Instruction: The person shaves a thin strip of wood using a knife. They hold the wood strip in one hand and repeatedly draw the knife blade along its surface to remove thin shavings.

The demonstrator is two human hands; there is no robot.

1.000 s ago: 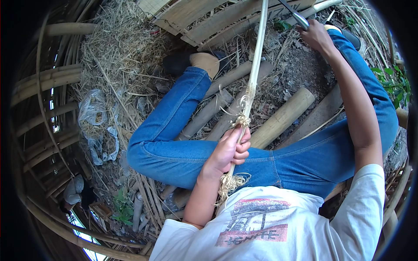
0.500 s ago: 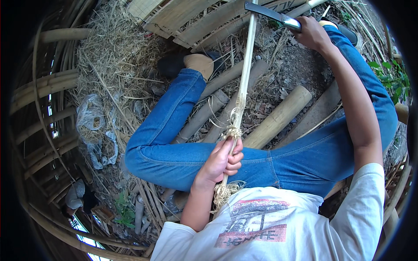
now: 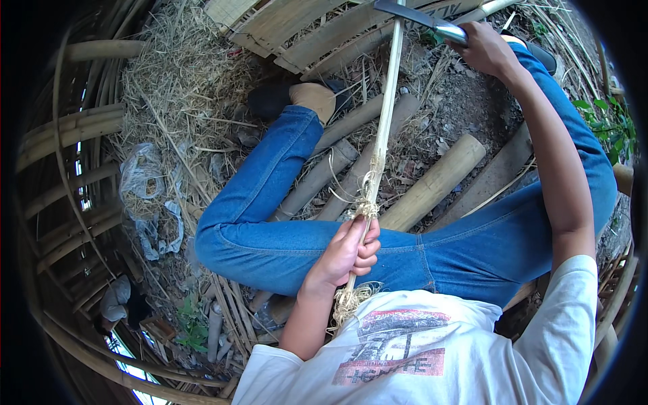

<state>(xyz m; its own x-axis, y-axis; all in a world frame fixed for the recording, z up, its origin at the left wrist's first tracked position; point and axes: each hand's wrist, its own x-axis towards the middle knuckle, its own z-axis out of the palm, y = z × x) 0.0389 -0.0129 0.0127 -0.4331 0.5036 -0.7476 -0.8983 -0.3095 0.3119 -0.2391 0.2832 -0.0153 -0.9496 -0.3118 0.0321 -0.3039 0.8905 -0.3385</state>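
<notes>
My left hand [image 3: 347, 253] is wrapped round a long pale bamboo strip [image 3: 387, 111], close to its near end. Thin curled shavings [image 3: 366, 208] cling to the strip just beyond my fingers. Another tangle of shavings [image 3: 351, 300] hangs at the near end, against my shirt. From my hand the strip slants away to the top of the view. Up there, my right hand [image 3: 482, 50] grips the silver handle of a dark-bladed knife [image 3: 413, 16]. The blade lies across the far part of the strip; whether it touches cannot be seen.
A slatted wooden crate [image 3: 287, 27] stands at the far side. Thick bamboo poles [image 3: 435, 181] lie on the ground between my legs. Straw [image 3: 182, 74] and a clear plastic bag [image 3: 143, 179] are at the left, beside a bamboo frame [image 3: 74, 135]. Another person [image 3: 118, 300] shows at lower left.
The knife and my right hand have shifted slightly up and left. The strip's far end has swung a little to the right, with my left hand still round it.
</notes>
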